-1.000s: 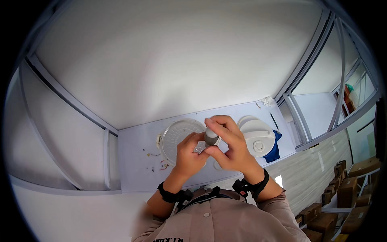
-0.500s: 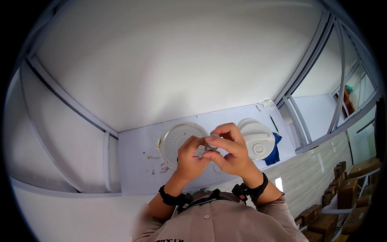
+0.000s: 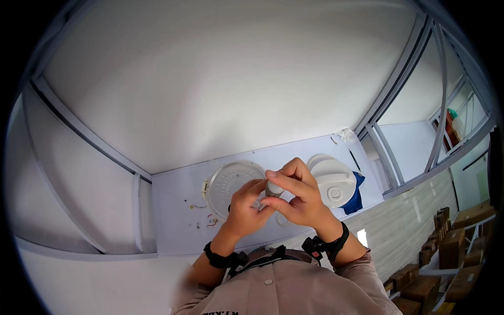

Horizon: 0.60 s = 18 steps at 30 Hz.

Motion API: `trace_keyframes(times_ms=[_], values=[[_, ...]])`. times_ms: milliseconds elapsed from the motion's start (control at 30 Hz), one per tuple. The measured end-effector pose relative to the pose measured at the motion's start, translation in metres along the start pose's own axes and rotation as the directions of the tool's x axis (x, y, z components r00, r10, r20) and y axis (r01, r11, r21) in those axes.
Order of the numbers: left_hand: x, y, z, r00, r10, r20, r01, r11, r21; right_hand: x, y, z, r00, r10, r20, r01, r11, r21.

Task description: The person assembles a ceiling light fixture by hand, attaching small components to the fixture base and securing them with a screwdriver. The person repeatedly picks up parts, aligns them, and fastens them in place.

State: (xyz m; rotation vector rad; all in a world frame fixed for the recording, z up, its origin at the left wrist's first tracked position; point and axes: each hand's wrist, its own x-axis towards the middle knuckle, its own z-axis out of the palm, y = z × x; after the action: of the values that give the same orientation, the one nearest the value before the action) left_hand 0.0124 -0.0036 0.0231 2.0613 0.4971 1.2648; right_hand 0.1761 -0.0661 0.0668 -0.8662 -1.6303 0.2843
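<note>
The right hand's [image 3: 302, 199] thumb and index finger are pinched around a small grey cylinder [image 3: 274, 189] with a paler end, leaving only its width between them. The left hand's [image 3: 247, 208] fingers are curled in, their tips at the cylinder's left side; whether they grip it, or hold something else, cannot be told. The cylinder is between the two hands, in front of the person's chest. Each wrist wears a black band [image 3: 216, 257]. Beyond the left hand, and partly hidden by it, is a round tray [image 3: 231, 181] on the table [image 3: 176, 215], with small parts [image 3: 198, 226] to its left. Right of the right hand are a white lid [image 3: 338, 189] and a blue cloth [image 3: 356, 198].
</note>
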Motion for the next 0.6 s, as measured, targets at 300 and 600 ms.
trace_keyframes(times_ms=[300, 600], values=[[0.004, 0.001, -0.011, 0.993, -0.1, 0.056, 0.097, 0.993, 0.062, 0.014, -0.011, -0.005, 0.995, 0.063, 0.076, -0.069, 0.994, 0.089], [-0.005, -0.003, -0.012, 0.968, -0.081, 0.239, 0.07, 0.996, 0.051, 0.002, 0.003, -0.009, 0.999, 0.041, -0.005, -0.041, 0.998, -0.049]])
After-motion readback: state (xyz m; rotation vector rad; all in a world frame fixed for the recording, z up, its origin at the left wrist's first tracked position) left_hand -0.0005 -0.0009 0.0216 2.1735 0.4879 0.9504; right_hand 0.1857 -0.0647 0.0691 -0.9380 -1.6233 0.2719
